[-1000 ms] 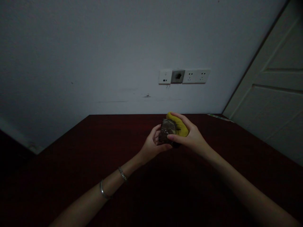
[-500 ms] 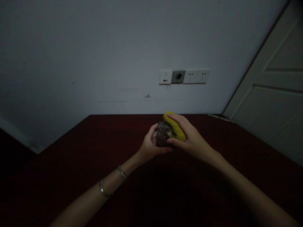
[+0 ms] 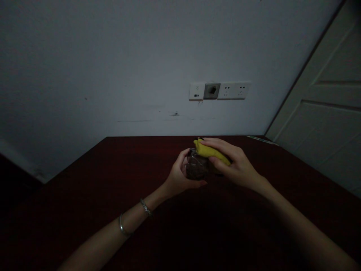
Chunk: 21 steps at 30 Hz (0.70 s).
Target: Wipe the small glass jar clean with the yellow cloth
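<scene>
My left hand [image 3: 180,171] wraps round a clear, shiny glass [image 3: 196,167], its thumb below and its fingers along the left side. The dark red of the table shows through the glass, which sits tilted in the grip. In my right hand [image 3: 234,160] is a folded yellow cloth [image 3: 211,151], pinched between the thumb below and the fingers on top. The cloth's left end lies against the upper right rim of the glass. Dim light blurs the finer details of both.
A dark red wooden table [image 3: 135,162] lies beneath both hands. Behind it stands a pale wall with a row of sockets [image 3: 231,90] and a grey outlet [image 3: 211,90]. To the right is a white panelled door [image 3: 327,101]. A thin strip [image 3: 262,140] lies at the table's far right edge.
My right hand has shifted slightly right, and the cloth now lies flatter, at the top of the glass instead of along its side. The glass has turned a little in my left hand.
</scene>
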Motion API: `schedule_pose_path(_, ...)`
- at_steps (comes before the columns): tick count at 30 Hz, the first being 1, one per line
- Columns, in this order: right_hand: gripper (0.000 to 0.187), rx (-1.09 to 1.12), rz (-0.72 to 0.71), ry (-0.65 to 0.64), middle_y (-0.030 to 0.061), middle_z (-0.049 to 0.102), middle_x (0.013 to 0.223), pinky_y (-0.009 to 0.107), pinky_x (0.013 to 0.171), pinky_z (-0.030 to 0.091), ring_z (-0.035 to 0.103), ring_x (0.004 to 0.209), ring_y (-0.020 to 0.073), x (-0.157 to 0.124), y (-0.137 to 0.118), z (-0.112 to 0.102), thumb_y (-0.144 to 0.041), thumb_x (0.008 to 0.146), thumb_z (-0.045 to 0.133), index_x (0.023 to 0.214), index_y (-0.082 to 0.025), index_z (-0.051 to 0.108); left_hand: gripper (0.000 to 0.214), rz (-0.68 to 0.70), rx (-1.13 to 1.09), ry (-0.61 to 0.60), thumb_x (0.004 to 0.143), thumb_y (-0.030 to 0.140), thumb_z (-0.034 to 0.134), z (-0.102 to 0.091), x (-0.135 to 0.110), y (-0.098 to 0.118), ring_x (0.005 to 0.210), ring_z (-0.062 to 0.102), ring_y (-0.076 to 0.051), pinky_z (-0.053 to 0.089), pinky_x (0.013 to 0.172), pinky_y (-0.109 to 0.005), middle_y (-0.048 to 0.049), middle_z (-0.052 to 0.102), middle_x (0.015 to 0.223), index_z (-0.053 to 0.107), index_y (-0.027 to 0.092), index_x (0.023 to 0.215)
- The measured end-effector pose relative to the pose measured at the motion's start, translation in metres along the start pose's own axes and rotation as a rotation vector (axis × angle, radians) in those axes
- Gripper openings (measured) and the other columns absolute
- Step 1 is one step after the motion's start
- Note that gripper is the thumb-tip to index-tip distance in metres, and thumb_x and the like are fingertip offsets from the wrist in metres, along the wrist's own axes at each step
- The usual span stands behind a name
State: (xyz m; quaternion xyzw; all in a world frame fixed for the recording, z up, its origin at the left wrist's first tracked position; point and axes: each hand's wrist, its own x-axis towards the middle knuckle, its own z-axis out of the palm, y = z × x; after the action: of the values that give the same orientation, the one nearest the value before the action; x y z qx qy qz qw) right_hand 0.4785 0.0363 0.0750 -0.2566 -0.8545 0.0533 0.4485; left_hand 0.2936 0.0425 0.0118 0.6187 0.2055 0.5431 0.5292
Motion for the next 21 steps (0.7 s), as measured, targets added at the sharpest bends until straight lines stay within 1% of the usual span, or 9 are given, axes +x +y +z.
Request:
schedule_pose_path(4, 0.044, -0.126, -0.159, -0.051, 0.0099, 0.055, 0.132, 0.044, 0.094, 0.048, 0.054, 0.116, 0.0243, 0.001, -0.008, 0.000, -0.023, 0.084, 0.061, 0.127, -0.024, 0.053, 0.088, 0.075, 0.089, 0.023, 0.047, 0.021, 0.086, -0.002, 0.001, -0.005, 0.110, 0.058, -0.030, 0.050, 0.092, -0.041, -0.0124, 0.059, 0.117, 0.039, 0.018, 0.121)
schedule_pose_path(6, 0.041, -0.191, -0.238, -0.106, 0.0088, 0.055, 0.133, 0.042, 0.089, 0.050, 0.055, 0.110, 0.0242, 0.001, -0.012, -0.001, -0.025, 0.083, 0.063, 0.123, -0.025, 0.057, 0.086, 0.091, 0.102, 0.030, 0.049, 0.024, 0.085, -0.004, 0.002, -0.007, 0.111, 0.057, -0.030, 0.049, 0.092, -0.041, -0.0129, 0.058, 0.118, 0.040, 0.018, 0.121)
schedule_pose_path(8, 0.036, -0.257, -0.276, -0.152, 0.0065, 0.056, 0.132, 0.041, 0.084, 0.052, 0.056, 0.106, 0.0238, 0.001, -0.015, -0.001, -0.024, 0.083, 0.062, 0.119, -0.026, 0.060, 0.084, 0.105, 0.112, 0.036, 0.050, 0.024, 0.085, -0.005, 0.002, -0.007, 0.114, 0.056, -0.031, 0.048, 0.095, -0.040, -0.0138, 0.057, 0.122, 0.040, 0.018, 0.121)
schedule_pose_path(11, 0.030, -0.268, -0.223, -0.123, 0.0056, 0.058, 0.130, 0.040, 0.085, 0.052, 0.056, 0.105, 0.0228, 0.002, -0.017, -0.002, -0.022, 0.086, 0.059, 0.116, -0.026, 0.062, 0.086, 0.101, 0.143, 0.027, 0.052, 0.022, 0.084, -0.007, 0.001, -0.006, 0.115, 0.055, -0.030, 0.048, 0.095, -0.041, -0.0139, 0.055, 0.123, 0.038, 0.018, 0.124)
schedule_pose_path(14, 0.030, -0.175, -0.123, -0.070, 0.0071, 0.061, 0.126, 0.039, 0.090, 0.050, 0.057, 0.110, 0.0213, 0.003, -0.011, -0.002, -0.023, 0.088, 0.056, 0.118, -0.024, 0.061, 0.091, 0.098, 0.152, 0.008, 0.050, 0.021, 0.085, -0.007, 0.000, -0.004, 0.116, 0.054, -0.031, 0.048, 0.095, -0.042, -0.0136, 0.055, 0.123, 0.036, 0.019, 0.127)
schedule_pose_path(17, 0.032, -0.116, -0.049, -0.063, 0.0062, 0.064, 0.120, 0.040, 0.094, 0.048, 0.057, 0.113, 0.0206, 0.004, -0.003, -0.002, -0.024, 0.090, 0.054, 0.122, -0.024, 0.059, 0.092, 0.073, 0.125, -0.035, 0.051, 0.021, 0.085, -0.005, -0.003, -0.003, 0.117, 0.054, -0.032, 0.046, 0.098, -0.045, -0.0145, 0.054, 0.124, 0.035, 0.019, 0.129)
schedule_pose_path(19, 0.032, -0.098, -0.026, -0.068, 0.0057, 0.066, 0.117, 0.040, 0.095, 0.047, 0.057, 0.113, 0.0203, 0.004, 0.000, -0.001, -0.024, 0.091, 0.053, 0.122, -0.024, 0.059, 0.092, 0.058, 0.102, -0.056, 0.052, 0.021, 0.084, -0.005, -0.003, -0.004, 0.117, 0.054, -0.032, 0.046, 0.098, -0.046, -0.0148, 0.053, 0.124, 0.034, 0.019, 0.130)
schedule_pose_path(21, 0.032, -0.096, -0.040, -0.064, 0.0063, 0.066, 0.117, 0.040, 0.093, 0.048, 0.058, 0.112, 0.0203, 0.004, 0.001, 0.000, -0.024, 0.091, 0.053, 0.122, -0.023, 0.059, 0.093, 0.054, 0.099, -0.050, 0.051, 0.020, 0.085, -0.004, -0.004, -0.005, 0.117, 0.053, -0.033, 0.046, 0.098, -0.047, -0.0146, 0.053, 0.123, 0.034, 0.019, 0.129)
